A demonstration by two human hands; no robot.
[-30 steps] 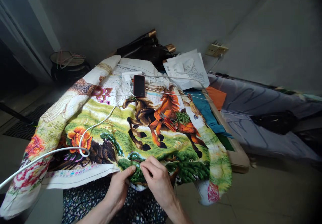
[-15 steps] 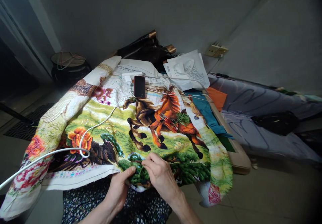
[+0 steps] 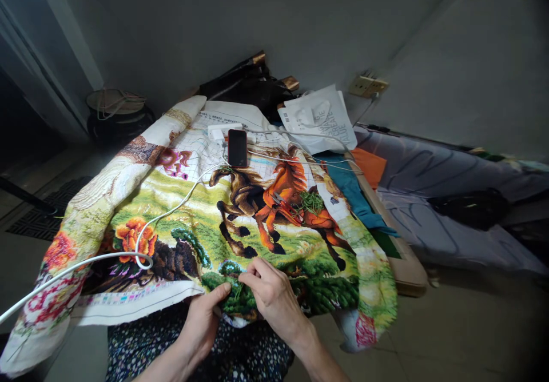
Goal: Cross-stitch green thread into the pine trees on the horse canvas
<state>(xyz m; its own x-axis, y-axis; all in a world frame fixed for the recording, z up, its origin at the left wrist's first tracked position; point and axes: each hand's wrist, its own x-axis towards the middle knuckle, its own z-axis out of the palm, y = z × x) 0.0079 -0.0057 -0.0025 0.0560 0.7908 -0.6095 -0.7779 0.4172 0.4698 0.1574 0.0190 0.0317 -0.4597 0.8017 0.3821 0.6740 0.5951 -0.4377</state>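
A large cross-stitch cloth [image 3: 201, 222] with running horses, flowers and green trees lies spread over a table and my lap. My left hand [image 3: 205, 319] grips the cloth's near edge from below, thumb on top of the green patch. My right hand [image 3: 270, 291] rests on the same green patch, fingertips pinched together, apparently on a needle too small to make out. A dark phone [image 3: 237, 147] lies on the cloth's far part, and a white cable [image 3: 141, 239] runs across the cloth to the left.
A small bundle of green thread and scissors [image 3: 300, 203] rest on the horses. A white printed bag [image 3: 319, 118], teal and orange cloth [image 3: 355, 184], a dark bag [image 3: 251, 84] and a wall socket [image 3: 368, 84] lie behind. A dark pot [image 3: 115, 113] stands far left; a grey mattress [image 3: 450, 199] lies right.
My right hand has shifted slightly up and forward over the green patch, fingertips still pinched. My left hand keeps its hold on the cloth's edge.
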